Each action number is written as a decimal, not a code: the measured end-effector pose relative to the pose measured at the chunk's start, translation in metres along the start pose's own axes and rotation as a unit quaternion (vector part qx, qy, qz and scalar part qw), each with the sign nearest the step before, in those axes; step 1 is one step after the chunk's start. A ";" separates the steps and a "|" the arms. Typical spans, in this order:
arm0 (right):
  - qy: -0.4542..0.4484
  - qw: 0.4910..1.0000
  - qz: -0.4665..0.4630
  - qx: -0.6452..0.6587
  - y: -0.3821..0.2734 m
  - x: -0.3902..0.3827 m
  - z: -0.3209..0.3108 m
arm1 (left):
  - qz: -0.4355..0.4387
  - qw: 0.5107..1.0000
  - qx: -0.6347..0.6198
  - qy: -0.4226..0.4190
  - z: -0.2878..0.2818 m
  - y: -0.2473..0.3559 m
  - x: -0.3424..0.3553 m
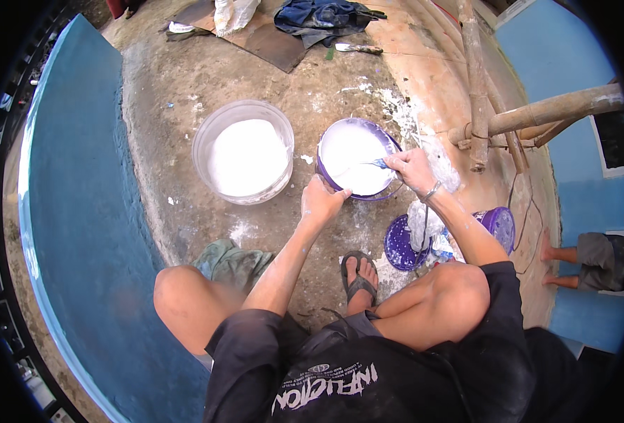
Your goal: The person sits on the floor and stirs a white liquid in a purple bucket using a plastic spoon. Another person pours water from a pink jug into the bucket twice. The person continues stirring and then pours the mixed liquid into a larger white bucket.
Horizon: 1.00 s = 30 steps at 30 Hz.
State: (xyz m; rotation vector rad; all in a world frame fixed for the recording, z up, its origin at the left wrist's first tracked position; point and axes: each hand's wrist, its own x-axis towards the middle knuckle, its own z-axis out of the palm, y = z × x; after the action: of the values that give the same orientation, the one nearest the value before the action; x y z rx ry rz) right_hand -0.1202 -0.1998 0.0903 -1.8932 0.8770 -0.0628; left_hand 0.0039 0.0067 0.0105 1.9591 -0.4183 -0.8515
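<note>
The right hand (412, 169) is closed around a slim blue-handled tool (379, 163), whose far end reaches into the white mixture (354, 144) in a purple bucket (320, 169); the shape of that end is hard to make out. The left hand (321, 203) grips the near rim of the same bucket, thumb lying along the edge, apparently to steady it. The bucket stands upright on the stained concrete ground (312, 233), in front of the seated person's sandalled foot (361, 273).

As far as the view shows, the white mixture is already in the bucket, the tool is in it, and the work there looks under way rather than finished. Whether the mixture is smooth throughout, or how much working is left, I cannot tell.

Just left of it stands a larger translucent tub (203, 169), also holding white material (248, 156), with neither hand on it. To the right of the foot lie a white-spattered purple lid (399, 247), crumpled plastic (423, 220) and a second purple container (499, 227). Farther out, a white-bladed tool (357, 48) lies near a dark blue cloth (320, 20). Bamboo poles (558, 111) and another person's bare legs (564, 254) appear at the right, a low blue wall (93, 218) at the left.
</note>
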 end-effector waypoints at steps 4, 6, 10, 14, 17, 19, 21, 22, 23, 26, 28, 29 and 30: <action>0.023 0.993 -0.051 -0.104 -0.017 -0.037 -0.021 | 0.008 1.000 0.005 0.007 -0.003 0.002 -0.002; 0.043 0.980 -0.100 -0.164 -0.029 -0.052 -0.025 | 0.023 1.000 -0.014 0.006 -0.004 0.003 -0.003; 0.029 0.921 -0.158 -0.356 -0.066 -0.062 -0.033 | -0.001 1.000 0.008 0.001 -0.004 0.004 -0.004; 0.024 0.838 -0.193 -0.510 -0.092 -0.057 -0.026 | 0.029 0.999 0.039 0.000 0.001 -0.005 0.003; 0.025 0.792 -0.227 -0.566 -0.090 -0.041 -0.016 | 0.058 0.997 0.047 0.015 0.008 -0.013 0.006; 0.018 0.765 -0.252 -0.593 -0.081 -0.023 -0.010 | 0.059 0.998 0.033 0.018 0.009 -0.013 0.005; -0.015 0.757 -0.260 -0.599 -0.068 -0.003 0.003 | 0.021 1.000 0.018 -0.012 0.005 -0.008 0.002; -0.028 0.751 -0.271 -0.602 -0.061 0.006 0.011 | 0.024 0.999 0.023 -0.004 0.000 -0.004 0.000; -0.041 0.745 -0.281 -0.604 -0.055 0.013 0.019 | 0.001 0.999 0.038 -0.019 -0.004 0.001 -0.003; -0.077 0.754 -0.279 -0.590 -0.043 0.022 0.033 | -0.023 0.998 0.051 -0.040 -0.016 0.016 -0.010; -0.094 0.773 -0.261 -0.571 -0.041 0.020 0.038 | -0.027 0.997 0.057 -0.038 -0.020 0.021 -0.013; -0.104 0.785 -0.241 -0.561 -0.040 0.018 0.039 | -0.026 0.998 0.054 -0.037 -0.020 0.022 -0.014; -0.112 0.797 -0.222 -0.550 -0.041 0.015 0.039 | -0.023 0.998 0.052 -0.035 -0.020 0.022 -0.014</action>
State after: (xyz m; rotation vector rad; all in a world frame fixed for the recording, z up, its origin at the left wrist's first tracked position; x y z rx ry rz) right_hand -0.0713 -0.1697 0.0990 -3.0854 0.2297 0.4877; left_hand 0.0091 0.0164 0.0415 2.0457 -0.4672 -0.9462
